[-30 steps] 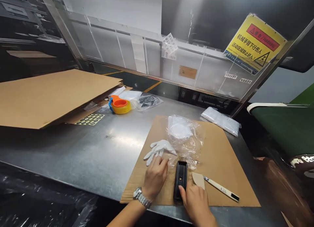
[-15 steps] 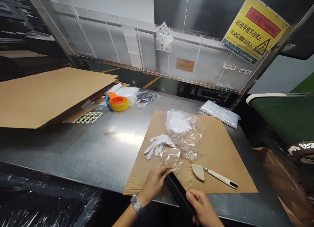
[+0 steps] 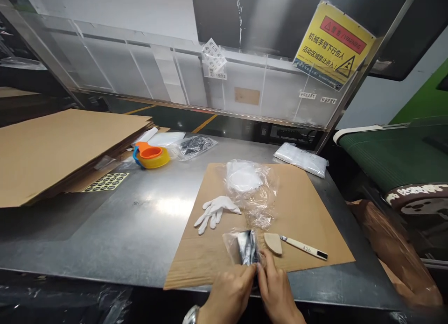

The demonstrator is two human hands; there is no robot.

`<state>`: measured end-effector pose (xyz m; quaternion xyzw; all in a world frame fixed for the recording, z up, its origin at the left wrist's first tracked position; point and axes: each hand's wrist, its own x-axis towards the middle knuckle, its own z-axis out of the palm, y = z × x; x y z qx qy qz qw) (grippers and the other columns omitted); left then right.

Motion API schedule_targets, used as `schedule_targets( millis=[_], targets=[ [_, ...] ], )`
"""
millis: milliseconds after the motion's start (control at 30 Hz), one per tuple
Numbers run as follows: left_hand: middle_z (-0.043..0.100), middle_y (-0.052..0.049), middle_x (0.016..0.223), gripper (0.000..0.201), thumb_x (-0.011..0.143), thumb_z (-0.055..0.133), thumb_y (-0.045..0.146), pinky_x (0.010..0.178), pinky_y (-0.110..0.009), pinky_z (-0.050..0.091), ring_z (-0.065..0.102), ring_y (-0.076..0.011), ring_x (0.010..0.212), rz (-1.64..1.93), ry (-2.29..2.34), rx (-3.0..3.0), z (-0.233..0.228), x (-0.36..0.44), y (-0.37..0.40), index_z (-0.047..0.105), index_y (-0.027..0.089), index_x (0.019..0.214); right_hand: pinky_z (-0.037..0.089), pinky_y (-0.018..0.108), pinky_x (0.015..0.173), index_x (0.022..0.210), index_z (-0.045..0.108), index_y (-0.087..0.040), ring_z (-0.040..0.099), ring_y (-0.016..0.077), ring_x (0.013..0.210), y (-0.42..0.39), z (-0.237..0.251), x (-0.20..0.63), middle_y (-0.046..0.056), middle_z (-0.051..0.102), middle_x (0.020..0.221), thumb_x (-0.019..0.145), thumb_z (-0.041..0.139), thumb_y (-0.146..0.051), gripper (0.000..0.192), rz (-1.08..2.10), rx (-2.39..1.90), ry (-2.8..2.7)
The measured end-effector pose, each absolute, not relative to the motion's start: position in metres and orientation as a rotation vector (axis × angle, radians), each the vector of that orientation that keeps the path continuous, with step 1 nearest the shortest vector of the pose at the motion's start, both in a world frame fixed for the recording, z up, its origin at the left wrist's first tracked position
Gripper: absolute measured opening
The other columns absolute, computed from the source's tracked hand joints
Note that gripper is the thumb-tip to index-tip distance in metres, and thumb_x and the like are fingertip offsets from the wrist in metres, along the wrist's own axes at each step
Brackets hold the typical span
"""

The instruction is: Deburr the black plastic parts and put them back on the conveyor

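A flat, dark, glossy object (image 3: 247,245) sits in a small clear plastic bag (image 3: 229,243) near the table's front edge. My left hand (image 3: 229,291) is closed on the near left side of the bag. From the right, my right hand (image 3: 276,284) grips the same bag and dark object, thumb close to the left one. Both hands cover the object's near end. Just beyond lies a white glove (image 3: 217,211). Right of the bag are a beige wedge-shaped pad (image 3: 273,243) and a cream-handled knife-like tool (image 3: 304,247) marked A26.
Beneath these things is a cardboard sheet (image 3: 308,212), with crumpled clear bags (image 3: 262,205) on it. At left are stacked cardboard (image 3: 70,142), a sticker sheet (image 3: 107,181) and an orange-yellow tape dispenser (image 3: 152,157). A packet of bags (image 3: 301,159) lies back right, near a green conveyor (image 3: 395,151).
The dark object has gone into the clear bag, its far end now covered by plastic. My hands have come together at its near end. The view has shifted slightly right.
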<state>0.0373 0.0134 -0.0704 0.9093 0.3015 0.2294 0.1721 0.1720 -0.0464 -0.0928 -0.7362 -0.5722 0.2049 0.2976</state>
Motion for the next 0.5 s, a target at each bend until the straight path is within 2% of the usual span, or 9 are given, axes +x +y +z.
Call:
schedule_targets(
  millis=[100, 233, 300, 367, 433, 500],
  targets=[
    [0.069, -0.004, 0.064, 0.027, 0.082, 0.039, 0.01, 0.046, -0.024, 0.042, 0.063, -0.0175, 0.052, 0.568, 0.806, 2.655, -0.054, 0.038, 0.012, 0.061, 0.02, 0.095, 0.038, 0.027, 0.052, 0.119, 0.048, -0.016, 0.067, 0.0256, 0.063, -0.043, -0.069, 0.179, 0.01, 0.069, 0.07, 0.093, 0.026, -0.034, 0.039, 0.447, -2.156, -1.544],
    [0.069, -0.003, 0.061, 0.027, 0.08, 0.041, 0.013, 0.045, -0.024, 0.042, 0.063, -0.0182, 0.051, 0.613, 0.857, 2.604, -0.029, 0.048, 0.024, 0.063, 0.024, 0.092, 0.032, 0.026, 0.05, 0.083, 0.061, -0.022, 0.064, 0.0234, 0.058, -0.048, -0.017, 0.199, 0.007, 0.066, 0.063, 0.09, 0.033, -0.033, 0.031, 0.364, -2.228, -1.708],
    [0.069, -0.002, 0.062, 0.025, 0.081, 0.042, 0.017, 0.047, -0.023, 0.044, 0.064, -0.0182, 0.052, 0.652, 0.822, 2.549, -0.014, 0.058, 0.03, 0.064, 0.026, 0.089, 0.033, 0.025, 0.051, 0.077, 0.061, -0.023, 0.061, 0.0185, 0.057, -0.057, 0.006, 0.214, 0.004, 0.064, 0.062, 0.091, 0.035, -0.035, 0.031, 0.522, -2.036, -1.674],
    [0.07, -0.001, 0.063, 0.024, 0.082, 0.043, 0.021, 0.048, -0.024, 0.046, 0.064, -0.0179, 0.052, 0.708, 0.727, 2.522, -0.001, 0.071, 0.031, 0.064, 0.028, 0.091, 0.034, 0.021, 0.048, 0.082, 0.06, -0.022, 0.055, 0.0123, 0.05, -0.069, 0.016, 0.229, 0.001, 0.061, 0.06, 0.089, 0.04, -0.041, 0.028, 0.798, -1.822, -1.468],
    [0.07, 0.0, 0.066, 0.022, 0.083, 0.044, 0.024, 0.047, -0.023, 0.046, 0.064, -0.0174, 0.053, 0.809, 0.587, 2.507, 0.009, 0.087, 0.027, 0.063, 0.029, 0.095, 0.03, 0.018, 0.039, 0.083, 0.058, -0.019, 0.048, 0.0078, 0.04, -0.086, 0.011, 0.24, -0.001, 0.058, 0.056, 0.084, 0.042, -0.055, 0.039, 1.018, -1.695, -1.126],
    [0.071, 0.0, 0.07, 0.023, 0.084, 0.046, 0.025, 0.049, -0.023, 0.048, 0.065, -0.0167, 0.055, 0.893, 0.4, 2.496, 0.012, 0.106, 0.017, 0.061, 0.03, 0.101, 0.026, 0.017, 0.033, 0.073, 0.056, -0.016, 0.044, 0.0073, 0.034, -0.104, -0.006, 0.247, 0.0, 0.056, 0.05, 0.079, 0.031, -0.071, 0.06, 1.107, -1.665, -0.844]
  ],
)
